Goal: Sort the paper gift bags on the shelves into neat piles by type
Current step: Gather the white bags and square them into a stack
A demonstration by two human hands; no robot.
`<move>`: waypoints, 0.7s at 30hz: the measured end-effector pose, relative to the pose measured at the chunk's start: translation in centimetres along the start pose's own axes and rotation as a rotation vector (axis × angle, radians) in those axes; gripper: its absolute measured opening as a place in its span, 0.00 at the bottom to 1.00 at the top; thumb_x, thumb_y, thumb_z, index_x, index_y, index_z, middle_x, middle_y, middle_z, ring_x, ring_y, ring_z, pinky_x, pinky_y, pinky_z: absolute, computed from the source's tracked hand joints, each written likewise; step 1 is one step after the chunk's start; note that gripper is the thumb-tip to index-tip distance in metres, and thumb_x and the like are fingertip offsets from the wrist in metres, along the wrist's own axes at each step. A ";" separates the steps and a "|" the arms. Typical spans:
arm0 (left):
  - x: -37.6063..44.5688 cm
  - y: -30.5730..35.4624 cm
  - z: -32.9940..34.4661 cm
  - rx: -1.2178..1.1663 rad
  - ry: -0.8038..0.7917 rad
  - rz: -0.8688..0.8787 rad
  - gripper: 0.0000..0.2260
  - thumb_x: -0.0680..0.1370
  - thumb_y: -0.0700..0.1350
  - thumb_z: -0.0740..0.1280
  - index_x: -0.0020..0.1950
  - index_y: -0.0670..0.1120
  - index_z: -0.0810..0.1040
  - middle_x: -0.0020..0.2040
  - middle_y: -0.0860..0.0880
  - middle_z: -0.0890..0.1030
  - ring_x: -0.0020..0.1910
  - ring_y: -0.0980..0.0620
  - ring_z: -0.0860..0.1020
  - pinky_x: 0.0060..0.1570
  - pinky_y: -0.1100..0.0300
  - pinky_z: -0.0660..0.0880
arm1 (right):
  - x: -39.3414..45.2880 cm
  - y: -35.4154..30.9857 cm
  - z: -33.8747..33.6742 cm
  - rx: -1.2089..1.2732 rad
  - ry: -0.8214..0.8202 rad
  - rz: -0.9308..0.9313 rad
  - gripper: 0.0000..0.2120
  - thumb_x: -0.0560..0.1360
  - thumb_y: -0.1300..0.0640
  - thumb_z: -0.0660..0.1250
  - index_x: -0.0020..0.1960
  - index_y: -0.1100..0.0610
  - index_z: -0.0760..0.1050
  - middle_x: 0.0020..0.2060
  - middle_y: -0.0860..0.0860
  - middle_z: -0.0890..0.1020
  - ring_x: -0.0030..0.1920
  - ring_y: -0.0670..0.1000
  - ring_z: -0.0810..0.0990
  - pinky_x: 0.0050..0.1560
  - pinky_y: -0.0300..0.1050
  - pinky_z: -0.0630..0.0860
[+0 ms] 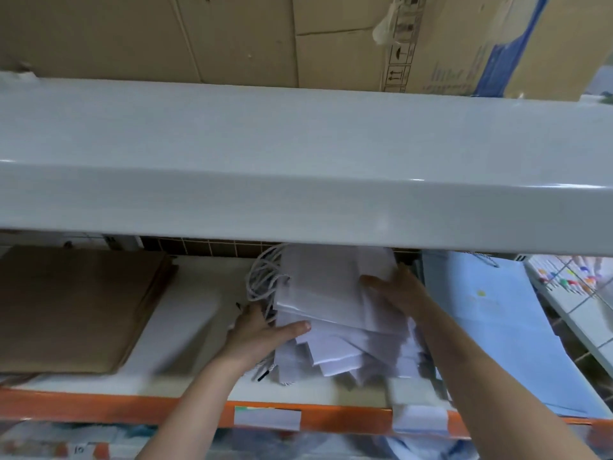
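A loose, fanned pile of flat white paper gift bags [335, 313] with white cord handles [265, 277] lies in the middle of the lower shelf [185, 386]. My left hand [262, 330] grips the pile's left edge, thumb on top and fingers tucked under by the cords. My right hand [394, 290] holds the pile's right side, thumb lying on the top bag. A flat stack of brown paper bags [73, 307] lies at the left of the same shelf. Light blue bags [491, 323] lie at the right.
A thick grey-white upper shelf [298, 167] overhangs the piles and hides the back of the lower shelf. Cardboard boxes [232, 38] stand on top of it. The lower shelf has an orange front rail [132, 410] with paper labels. A white wire rack [577, 293] stands at the right.
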State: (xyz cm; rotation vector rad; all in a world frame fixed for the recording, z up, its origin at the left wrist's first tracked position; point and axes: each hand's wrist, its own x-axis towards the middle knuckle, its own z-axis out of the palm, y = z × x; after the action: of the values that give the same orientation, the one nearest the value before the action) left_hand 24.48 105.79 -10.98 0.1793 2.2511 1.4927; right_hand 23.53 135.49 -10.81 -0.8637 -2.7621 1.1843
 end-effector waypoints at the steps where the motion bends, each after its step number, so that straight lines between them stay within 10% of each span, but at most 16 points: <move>1: 0.4 0.3 0.2 -0.013 0.020 -0.006 0.41 0.56 0.72 0.75 0.66 0.60 0.72 0.62 0.58 0.78 0.64 0.52 0.75 0.66 0.47 0.70 | 0.2 0.1 0.1 0.027 0.017 0.013 0.45 0.65 0.37 0.74 0.73 0.60 0.63 0.65 0.60 0.75 0.63 0.60 0.76 0.56 0.47 0.72; 4: 0.4 0.8 1.1 -0.101 0.033 0.020 0.39 0.55 0.74 0.74 0.62 0.60 0.76 0.58 0.57 0.81 0.58 0.52 0.79 0.60 0.48 0.75 | 0.6 0.4 0.1 0.140 0.076 0.002 0.40 0.65 0.44 0.76 0.71 0.60 0.67 0.63 0.60 0.77 0.62 0.60 0.76 0.59 0.50 0.74; 7: 1.3 1.8 0.8 -0.347 0.129 0.063 0.16 0.64 0.63 0.75 0.50 0.61 0.81 0.46 0.61 0.84 0.45 0.63 0.82 0.40 0.66 0.78 | 0.7 0.2 0.0 0.196 0.052 0.033 0.40 0.62 0.50 0.79 0.69 0.59 0.69 0.62 0.59 0.77 0.61 0.59 0.76 0.60 0.55 0.74; 9: 3.3 2.6 -0.3 -0.374 0.268 0.053 0.05 0.75 0.52 0.69 0.45 0.52 0.78 0.45 0.54 0.81 0.43 0.63 0.80 0.48 0.64 0.75 | 0.3 0.3 0.2 0.179 0.032 0.075 0.43 0.60 0.50 0.79 0.70 0.58 0.65 0.63 0.58 0.75 0.63 0.59 0.74 0.61 0.52 0.73; 14: 5.4 3.6 -1.6 -0.185 0.330 0.206 0.10 0.74 0.37 0.72 0.41 0.52 0.76 0.37 0.58 0.82 0.35 0.71 0.77 0.38 0.75 0.72 | -1.4 1.1 0.5 0.096 0.086 0.080 0.46 0.62 0.50 0.78 0.74 0.55 0.61 0.67 0.57 0.72 0.68 0.61 0.67 0.66 0.52 0.67; 21: 7.5 5.3 -3.8 0.032 -0.024 -0.137 0.19 0.58 0.47 0.76 0.47 0.48 0.78 0.44 0.45 0.82 0.40 0.47 0.83 0.42 0.52 0.79 | -5.6 1.8 0.9 0.223 0.270 0.230 0.33 0.67 0.50 0.71 0.67 0.62 0.68 0.58 0.61 0.75 0.62 0.61 0.72 0.59 0.51 0.72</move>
State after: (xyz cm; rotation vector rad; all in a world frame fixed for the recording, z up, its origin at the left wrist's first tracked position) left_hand 15.47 107.26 -7.00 0.0511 2.2215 1.3775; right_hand 28.96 133.08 -11.56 -1.2354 -2.3169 1.2676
